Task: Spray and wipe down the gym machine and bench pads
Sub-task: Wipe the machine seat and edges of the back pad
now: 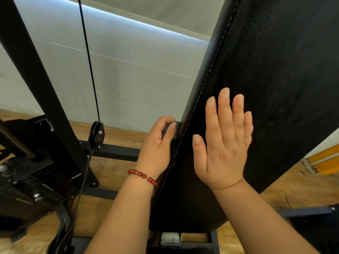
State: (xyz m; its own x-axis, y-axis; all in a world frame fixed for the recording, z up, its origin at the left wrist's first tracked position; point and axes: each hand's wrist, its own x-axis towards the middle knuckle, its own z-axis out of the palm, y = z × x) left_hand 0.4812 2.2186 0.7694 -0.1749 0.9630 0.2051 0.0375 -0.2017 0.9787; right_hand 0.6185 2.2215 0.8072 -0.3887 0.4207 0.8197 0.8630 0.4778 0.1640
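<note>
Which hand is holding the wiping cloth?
The left hand, the one with the red bead bracelet. It grips a dark cloth against the pad's side edge. The right hand lies flat and open on the pad, holding nothing.

A black textured bench pad (266,88) tilts upward. The right hand (224,142) lies flat on this surface; the left hand (157,143) presses a dark cloth (169,129) against its left edge. Wooden floor (113,167) lies below both hands.
</note>
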